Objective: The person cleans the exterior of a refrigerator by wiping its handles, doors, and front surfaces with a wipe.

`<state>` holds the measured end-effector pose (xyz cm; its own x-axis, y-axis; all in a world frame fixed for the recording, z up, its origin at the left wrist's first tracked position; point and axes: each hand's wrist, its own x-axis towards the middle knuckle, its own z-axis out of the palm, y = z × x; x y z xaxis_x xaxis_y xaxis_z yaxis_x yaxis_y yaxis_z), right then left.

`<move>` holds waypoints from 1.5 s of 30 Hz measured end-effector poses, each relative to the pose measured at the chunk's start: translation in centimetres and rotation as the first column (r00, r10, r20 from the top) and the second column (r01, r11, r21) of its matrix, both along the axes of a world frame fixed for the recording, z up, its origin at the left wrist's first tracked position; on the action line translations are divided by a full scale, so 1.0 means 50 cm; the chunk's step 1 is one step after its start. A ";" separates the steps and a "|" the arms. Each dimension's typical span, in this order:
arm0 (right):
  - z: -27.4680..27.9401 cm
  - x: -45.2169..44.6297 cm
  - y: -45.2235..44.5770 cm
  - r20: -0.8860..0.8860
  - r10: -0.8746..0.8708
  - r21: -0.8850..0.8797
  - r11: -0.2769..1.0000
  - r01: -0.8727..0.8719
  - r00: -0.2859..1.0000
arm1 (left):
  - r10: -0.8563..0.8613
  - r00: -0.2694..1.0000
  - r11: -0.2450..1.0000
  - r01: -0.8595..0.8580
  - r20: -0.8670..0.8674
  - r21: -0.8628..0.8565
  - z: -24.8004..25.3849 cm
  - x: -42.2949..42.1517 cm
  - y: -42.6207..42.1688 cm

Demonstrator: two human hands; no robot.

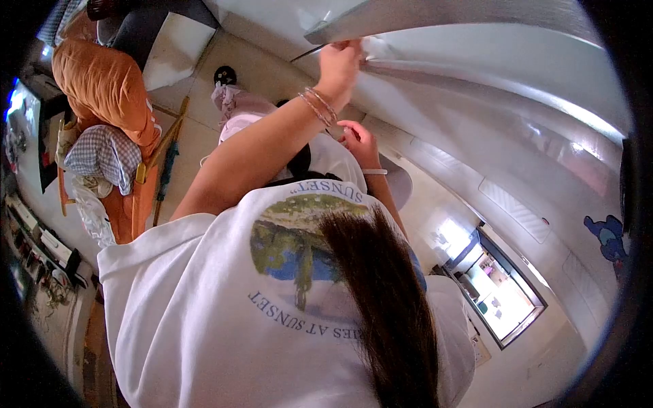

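My left hand [340, 68], with thin bracelets on its wrist, is raised beside a pale, glossy panel [435, 95]. Its fingers are closed on a thin dark stick [308, 54], which points out to the left; its kind cannot be made out. The fingertips are close to the lower side of a grey curved edge [449, 20], and contact is unclear. Below it, my right hand [360, 143], with a white band at the wrist, is held near my body. Its fingers are curled together, and what they hold, if anything, is too small to name.
On the left stands a wooden-framed chair [178, 126] with an orange cushion [102, 78] and checked cloth [109, 156]. A cluttered shelf [41, 238] lies at far left. A window-like opening [503, 289] is at lower right. A blue cartoon sticker [605, 238] marks the panel.
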<state>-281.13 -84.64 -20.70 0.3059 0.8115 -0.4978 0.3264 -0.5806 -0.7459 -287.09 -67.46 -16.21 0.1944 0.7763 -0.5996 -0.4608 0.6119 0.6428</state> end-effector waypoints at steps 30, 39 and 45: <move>-0.023 0.020 0.015 -0.100 -0.039 -0.081 0.996 0.031 0.994 | 0.019 1.000 0.998 -0.018 0.017 -0.055 -0.015 0.000 0.000; -0.026 0.013 0.018 -0.073 -0.028 -0.048 0.999 0.025 0.997 | -0.012 1.000 0.999 0.011 -0.029 -0.034 0.007 -0.007 -0.002; -0.012 0.006 0.019 -0.089 -0.039 -0.066 0.997 0.034 0.995 | -0.010 1.000 0.999 0.011 0.023 -0.041 0.014 -0.003 -0.006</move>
<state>-280.81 -83.71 -21.30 0.2864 0.7659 -0.5756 0.2374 -0.6388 -0.7318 -287.26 -67.78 -15.50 0.2165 0.7491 -0.6260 -0.4690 0.6422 0.6063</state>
